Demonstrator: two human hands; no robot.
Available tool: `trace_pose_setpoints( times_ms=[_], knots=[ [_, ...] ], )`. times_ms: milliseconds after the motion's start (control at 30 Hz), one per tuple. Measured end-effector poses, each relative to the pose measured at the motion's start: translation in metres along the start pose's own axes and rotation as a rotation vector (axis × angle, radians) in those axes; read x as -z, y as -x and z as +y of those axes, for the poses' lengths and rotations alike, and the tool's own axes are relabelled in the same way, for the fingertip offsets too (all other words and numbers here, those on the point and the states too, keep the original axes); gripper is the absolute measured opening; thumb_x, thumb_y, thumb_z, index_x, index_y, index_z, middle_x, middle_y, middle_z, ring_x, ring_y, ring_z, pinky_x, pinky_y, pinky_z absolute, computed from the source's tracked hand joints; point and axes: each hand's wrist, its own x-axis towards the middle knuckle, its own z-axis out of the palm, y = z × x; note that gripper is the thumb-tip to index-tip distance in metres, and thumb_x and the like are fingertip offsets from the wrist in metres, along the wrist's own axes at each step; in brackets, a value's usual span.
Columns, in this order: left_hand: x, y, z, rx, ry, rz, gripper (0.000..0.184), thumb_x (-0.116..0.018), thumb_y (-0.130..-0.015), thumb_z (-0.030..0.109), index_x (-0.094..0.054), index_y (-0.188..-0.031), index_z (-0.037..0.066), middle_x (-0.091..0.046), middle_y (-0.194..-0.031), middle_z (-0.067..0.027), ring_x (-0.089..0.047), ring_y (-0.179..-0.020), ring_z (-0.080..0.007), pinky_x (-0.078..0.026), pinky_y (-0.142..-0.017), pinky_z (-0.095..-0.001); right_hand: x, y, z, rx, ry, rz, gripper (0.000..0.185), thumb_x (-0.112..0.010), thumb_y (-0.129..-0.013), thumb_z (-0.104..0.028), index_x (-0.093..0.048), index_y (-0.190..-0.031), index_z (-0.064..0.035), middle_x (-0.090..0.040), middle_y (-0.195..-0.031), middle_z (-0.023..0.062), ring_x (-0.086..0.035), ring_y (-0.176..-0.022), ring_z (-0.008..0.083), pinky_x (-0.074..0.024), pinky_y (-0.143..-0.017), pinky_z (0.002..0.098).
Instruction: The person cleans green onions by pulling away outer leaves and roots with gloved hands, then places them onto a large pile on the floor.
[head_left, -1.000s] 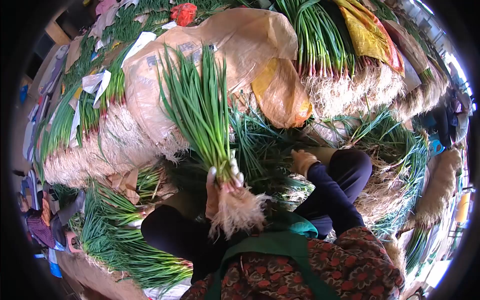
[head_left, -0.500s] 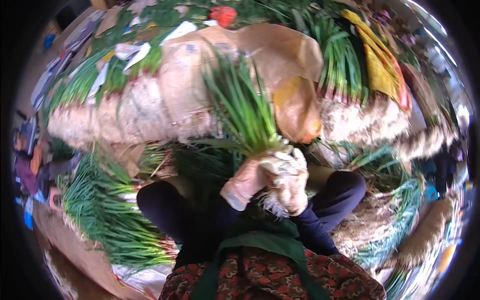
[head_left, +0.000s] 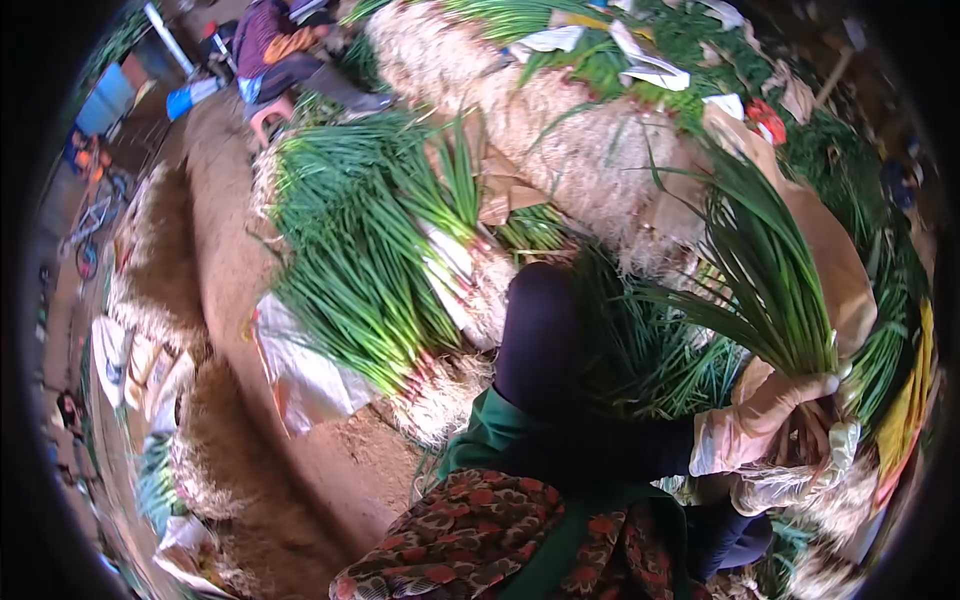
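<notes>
At the right, a bunch of green onions (head_left: 775, 285) points up and leftward, its leaves fanned out. My left hand (head_left: 765, 420), in a pale glove, is wrapped round the bunch just above the roots. Beside and below it, my right hand (head_left: 835, 465), also gloved, is closed at the root end, partly hidden by the roots and the other hand. Pale roots hang between the two hands. Left of my knee, more green onions (head_left: 355, 240) lie in rows with their roots toward me.
A long stack of rooted bunches (head_left: 560, 130) runs across the top. A person (head_left: 285, 60) sits on a pink stool (head_left: 270, 118) at upper left. White sheeting (head_left: 305, 370) lies by the onion pile. Root-covered heaps (head_left: 230, 470) line the left.
The view has swung left, so the bunch and hands now show at the right. Since the earliest frame, my right hand has come over from beside the knee to the bunch's root end.
</notes>
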Motion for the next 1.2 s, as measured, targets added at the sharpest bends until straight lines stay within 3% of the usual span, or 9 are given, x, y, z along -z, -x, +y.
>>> trace_pose_setpoints(
  times_ms=[300, 400, 433, 633, 767, 900, 1033, 1067, 1200],
  knots=[
    [-0.002, 0.002, 0.129, -0.285, -0.186, -0.143, 0.052, -0.071, -0.076, 0.009, -0.047, -0.122, 0.002, -0.057, -0.113, -0.0094, -0.058, -0.102, -0.0203, -0.05, -0.088, -0.0399, -0.045, -0.002, 0.002, -0.409, -0.901, -0.354, 0.02, -0.052, -0.088, -0.019, -0.052, -0.105, -0.0099, -0.058, -0.088, 0.0064, -0.051, -0.06, 0.0126, -0.0418, -0.053, 0.0217],
    [-0.007, 0.039, 0.236, -0.386, -0.611, 0.048, 0.027, -0.062, -0.08, 0.01, -0.057, -0.105, 0.0, -0.062, -0.076, -0.0092, -0.064, -0.064, -0.0166, -0.053, -0.053, -0.0285, -0.052, -0.009, 0.017, -0.55, -0.993, -0.553, 0.019, -0.055, -0.088, -0.016, -0.05, -0.105, -0.0109, -0.057, -0.086, 0.0057, -0.051, -0.054, 0.0096, -0.0426, -0.047, 0.0184],
    [0.004, 0.05, 0.273, -0.6, -0.752, 0.091, 0.026, -0.061, -0.08, 0.008, -0.057, -0.104, 0.0, -0.064, -0.083, -0.0106, -0.065, -0.072, -0.0171, -0.053, -0.058, -0.0277, -0.049, -0.013, 0.042, -0.55, -0.795, -0.289, 0.008, -0.053, -0.09, -0.019, -0.051, -0.09, -0.011, -0.048, -0.065, -0.0013, -0.033, -0.039, 0.0063, -0.0283, -0.037, 0.0188],
    [0.077, 0.21, 0.434, -0.761, -0.738, 0.181, 0.071, -0.063, -0.077, 0.009, -0.026, -0.136, -0.002, -0.051, -0.123, -0.0188, -0.05, -0.116, -0.0327, -0.04, -0.102, -0.0423, -0.051, -0.028, 0.116, -0.688, -0.81, -0.523, 0.027, -0.045, -0.096, -0.031, -0.056, -0.085, -0.0089, -0.045, -0.058, -0.0057, -0.039, -0.047, 0.0036, -0.0286, -0.041, 0.0174],
    [0.196, 0.328, 0.397, -0.937, -0.539, 0.584, 0.066, -0.068, -0.075, 0.023, -0.04, -0.13, 0.001, -0.057, -0.114, -0.0121, -0.057, -0.103, -0.0247, -0.046, -0.093, -0.038, -0.078, -0.005, 0.144, -0.727, -0.324, -0.509, 0.029, -0.047, -0.095, -0.033, -0.062, -0.093, -0.0084, -0.046, -0.06, -0.006, -0.04, -0.049, 0.0041, -0.0286, -0.042, 0.0184],
    [0.384, 0.449, 0.339, -0.718, -0.451, 1.05, 0.037, -0.066, -0.079, 0.028, -0.057, -0.106, 0.005, -0.065, -0.091, -0.0103, -0.063, -0.071, -0.0197, -0.054, -0.055, -0.0331, -0.095, 0.01, 0.158, -0.844, -0.149, -0.725, 0.029, -0.051, -0.093, -0.035, -0.063, -0.099, -0.0085, -0.049, -0.063, -0.0049, -0.041, -0.049, 0.0045, -0.0323, -0.043, 0.0178],
    [0.367, 0.455, 0.325, -0.51, -0.026, 1.184, 0.018, -0.06, -0.083, 0.024, -0.059, -0.091, 0.008, -0.064, -0.07, -0.0095, -0.056, -0.047, -0.0209, -0.046, -0.039, -0.0289, -0.094, 0.003, 0.183, -0.937, -0.171, -0.822, 0.029, -0.054, -0.091, -0.035, -0.062, -0.099, -0.0079, -0.051, -0.064, -0.0042, -0.043, -0.047, 0.0035, -0.0354, -0.042, 0.0175],
    [0.396, 0.469, 0.333, -0.452, -0.018, 1.06, 0.018, -0.058, -0.085, 0.026, -0.058, -0.086, 0.008, -0.063, -0.069, -0.0099, -0.055, -0.046, -0.0212, -0.046, -0.039, -0.0325, -0.096, 0.003, 0.186, -0.913, -0.144, -0.826, 0.029, -0.054, -0.091, -0.035, -0.062, -0.1, -0.0079, -0.052, -0.064, -0.004, -0.043, -0.047, 0.0034, -0.0352, -0.042, 0.0171],
    [0.419, 0.462, 0.324, -1.013, -0.662, 1.763, 0.041, -0.071, -0.076, 0.026, -0.057, -0.101, -0.003, -0.063, -0.092, -0.0127, -0.061, -0.072, -0.0254, -0.051, -0.061, -0.0367, -0.089, 0.016, 0.215, -0.947, -0.006, -0.918, 0.032, -0.052, -0.092, -0.038, -0.061, -0.102, -0.0088, -0.055, -0.066, -0.0013, -0.047, -0.049, 0.0053, -0.0367, -0.042, 0.0168]
  ],
)
